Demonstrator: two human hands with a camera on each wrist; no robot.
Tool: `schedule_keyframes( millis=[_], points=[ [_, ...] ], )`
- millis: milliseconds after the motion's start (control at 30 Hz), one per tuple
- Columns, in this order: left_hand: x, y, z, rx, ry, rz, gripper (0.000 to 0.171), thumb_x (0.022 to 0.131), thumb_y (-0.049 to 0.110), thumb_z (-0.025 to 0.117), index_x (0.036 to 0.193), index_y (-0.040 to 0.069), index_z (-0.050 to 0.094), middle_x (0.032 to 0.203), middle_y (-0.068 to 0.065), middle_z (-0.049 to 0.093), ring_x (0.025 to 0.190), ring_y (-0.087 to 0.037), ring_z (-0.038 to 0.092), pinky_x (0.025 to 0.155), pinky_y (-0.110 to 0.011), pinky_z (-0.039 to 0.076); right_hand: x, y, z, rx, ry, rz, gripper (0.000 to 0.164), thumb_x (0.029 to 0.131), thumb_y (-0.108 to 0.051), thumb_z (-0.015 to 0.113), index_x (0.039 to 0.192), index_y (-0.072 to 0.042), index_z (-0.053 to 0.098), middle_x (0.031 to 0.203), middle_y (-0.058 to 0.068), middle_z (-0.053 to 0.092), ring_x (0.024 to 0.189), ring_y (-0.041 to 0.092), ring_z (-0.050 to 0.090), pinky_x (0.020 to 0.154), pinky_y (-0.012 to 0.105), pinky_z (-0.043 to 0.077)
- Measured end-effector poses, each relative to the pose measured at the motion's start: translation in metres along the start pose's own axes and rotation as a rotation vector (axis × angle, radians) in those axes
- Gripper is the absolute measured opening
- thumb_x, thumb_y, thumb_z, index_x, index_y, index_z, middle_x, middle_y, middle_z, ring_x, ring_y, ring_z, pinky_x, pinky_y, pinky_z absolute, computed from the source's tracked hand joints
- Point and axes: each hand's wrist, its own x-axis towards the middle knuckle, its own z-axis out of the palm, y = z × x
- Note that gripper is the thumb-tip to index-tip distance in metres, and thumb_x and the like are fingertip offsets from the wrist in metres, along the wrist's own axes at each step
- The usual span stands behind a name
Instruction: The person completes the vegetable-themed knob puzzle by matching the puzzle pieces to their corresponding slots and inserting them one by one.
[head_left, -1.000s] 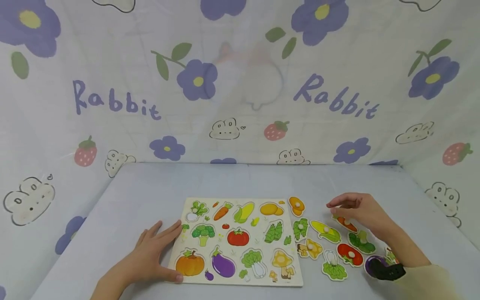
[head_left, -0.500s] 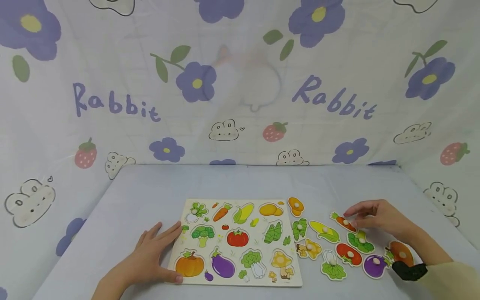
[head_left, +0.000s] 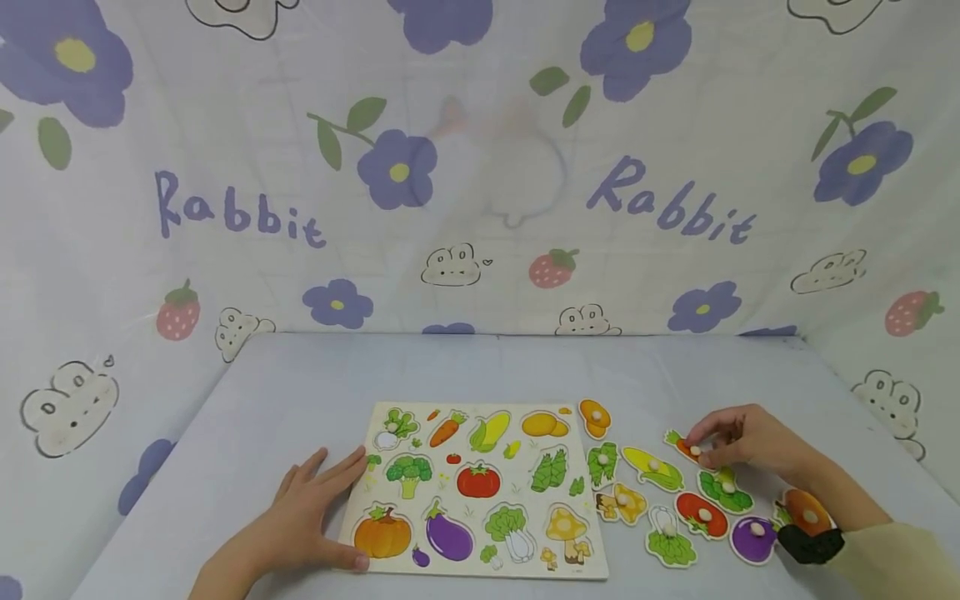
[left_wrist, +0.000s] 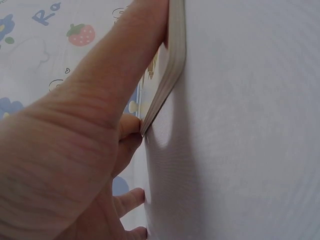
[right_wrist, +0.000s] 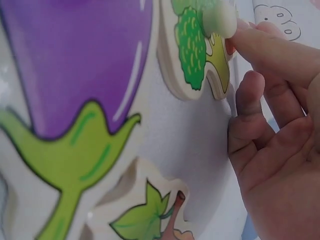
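Right hand [head_left: 742,440] had the carrot piece [head_left: 681,443] pinched, broccoli [head_left: 733,498] and corn [head_left: 640,461] kinda crowding it. Left hand [head_left: 309,508] was spread against the board [head_left: 517,479].

The left hand [head_left: 300,512] rested at the left part of the surface [head_left: 450,367], fingers [head_left: 337,475] spread toward the far edge, thumb [head_left: 347,556] stretched rightward. The bare left wrist and forearm slanted in from the near side. The right hand [head_left: 742,446] arched nearer the right edge, thumb [head_left: 720,452] and forefinger pinching, other fingers bent; its bare wrist ran back into a pale sleeve [head_left: 888,567] at the near right.
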Motion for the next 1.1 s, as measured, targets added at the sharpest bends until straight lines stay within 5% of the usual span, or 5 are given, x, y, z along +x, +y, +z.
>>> schedule_keyframes(
  millis=[1100],
  points=[
    [-0.0010,0.0023,-0.0007,0.000,-0.008,-0.015,0.119,0.054,0.070,0.082,0.152,0.017,0.040,0.160,0.001,0.027,0.143,-0.049,0.006,0.107,-0.073,0.000,-0.0001,-0.0104,0.0051,-0.064,0.048,0.097,0.030,0.076,-0.019,0.086,0.100,-0.006,0.074,0.094,0.009,0.068,0.083,0.028,0.052,0.069,0.033,0.044]
  ],
)
